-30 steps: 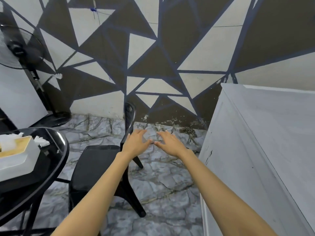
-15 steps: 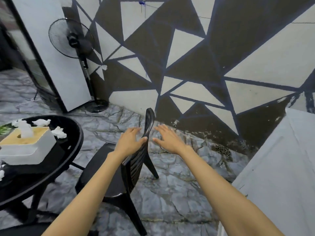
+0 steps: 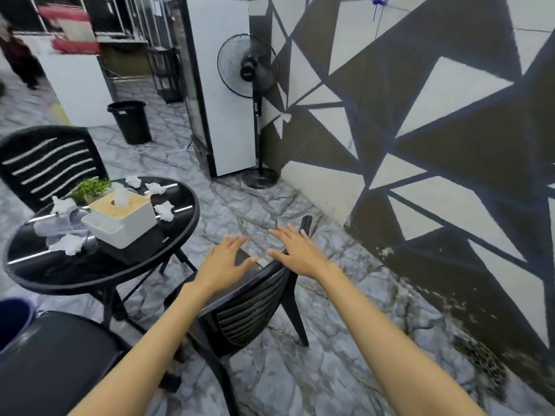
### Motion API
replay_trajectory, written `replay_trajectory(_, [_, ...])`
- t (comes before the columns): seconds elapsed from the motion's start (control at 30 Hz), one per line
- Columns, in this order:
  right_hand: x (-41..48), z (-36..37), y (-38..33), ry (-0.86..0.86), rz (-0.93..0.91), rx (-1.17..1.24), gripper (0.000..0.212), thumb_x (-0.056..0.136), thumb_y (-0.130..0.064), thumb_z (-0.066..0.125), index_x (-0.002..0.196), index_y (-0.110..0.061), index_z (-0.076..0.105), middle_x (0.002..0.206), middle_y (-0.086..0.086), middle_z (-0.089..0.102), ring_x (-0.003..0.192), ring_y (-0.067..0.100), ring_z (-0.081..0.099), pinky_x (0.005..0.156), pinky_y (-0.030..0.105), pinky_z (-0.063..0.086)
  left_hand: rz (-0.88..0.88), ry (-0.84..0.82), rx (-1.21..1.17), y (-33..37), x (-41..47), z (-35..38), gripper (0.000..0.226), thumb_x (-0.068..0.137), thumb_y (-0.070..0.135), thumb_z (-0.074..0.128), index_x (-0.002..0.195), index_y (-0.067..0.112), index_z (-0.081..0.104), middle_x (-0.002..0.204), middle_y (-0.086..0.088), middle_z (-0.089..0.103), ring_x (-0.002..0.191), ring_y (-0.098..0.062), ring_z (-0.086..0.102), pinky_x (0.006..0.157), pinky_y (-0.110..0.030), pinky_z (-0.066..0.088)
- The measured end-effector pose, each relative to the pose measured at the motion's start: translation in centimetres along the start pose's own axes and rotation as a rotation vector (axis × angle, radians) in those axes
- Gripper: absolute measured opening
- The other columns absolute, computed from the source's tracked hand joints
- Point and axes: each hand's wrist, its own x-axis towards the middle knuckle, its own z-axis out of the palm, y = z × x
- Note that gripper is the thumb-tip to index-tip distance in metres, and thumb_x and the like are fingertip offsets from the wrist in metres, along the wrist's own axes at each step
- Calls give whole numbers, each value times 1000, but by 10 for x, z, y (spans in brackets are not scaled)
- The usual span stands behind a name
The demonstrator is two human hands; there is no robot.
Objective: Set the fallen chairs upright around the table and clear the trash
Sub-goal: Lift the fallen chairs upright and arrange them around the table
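Note:
A black plastic chair [image 3: 249,307] stands upright in front of me, its slatted back towards me. My left hand [image 3: 223,265] hovers over the top of its backrest with fingers spread, holding nothing. My right hand [image 3: 297,255] is open too, just above the backrest's right corner. Left of the chair stands a round black glass table [image 3: 75,274] with several crumpled white tissues [image 3: 70,243] on it, beside a white tissue box [image 3: 123,219] and a small green plant [image 3: 91,186]. A second black chair [image 3: 49,165] stands upright behind the table.
A black trash bin [image 3: 130,121] stands on the floor beyond the table, near a white cabinet [image 3: 76,85]. A standing fan [image 3: 249,70] and a white fridge [image 3: 222,88] line the patterned wall. A dark seat [image 3: 57,361] is at the lower left. A person [image 3: 18,55] is at far left.
My view has swung left, bringing the whole table, second chair and bin into sight. Both hands have come off the chair's backrest and now hover open above it.

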Motion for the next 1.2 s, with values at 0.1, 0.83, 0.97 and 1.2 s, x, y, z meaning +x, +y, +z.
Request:
replay_trajectory(0.1, [20, -5, 11, -29, -52, 6, 61, 97, -50, 33, 150, -24, 18, 160, -1, 10, 148, 16, -3, 119, 40, -3, -38, 19, 27, -2, 15, 5, 67, 89, 56, 40, 144, 20, 31, 155, -2, 28, 146, -18, 17, 118, -45, 15])
replay_trajectory(0.83, [121, -17, 110, -311, -560, 85, 54, 95, -55, 33, 138, -23, 43, 150, -4, 35, 146, 14, 16, 120, 44, -1, -802, 349, -30, 44, -2, 45, 58, 91, 54, 36, 138, 20, 41, 154, -2, 30, 145, -21, 18, 117, -51, 8])
replay_trajectory(0.97, [132, -22, 152, -197, -478, 198, 50, 91, -58, 38, 119, -21, 57, 128, -3, 54, 126, 16, 44, 114, 45, 21, -951, 555, -93, 51, -24, 55, 52, 89, 51, 48, 125, 15, 54, 142, -7, 46, 136, -25, 36, 113, -52, 16])
replay_trajectory(1.2, [131, -6, 179, -151, -221, 684, 27, 89, -33, 61, 112, -18, 58, 113, -2, 51, 113, 14, 47, 96, 26, 34, -1133, 697, -489, 47, -41, 77, 47, 86, 43, 58, 123, 14, 55, 132, -7, 51, 121, -25, 47, 93, -30, 37])
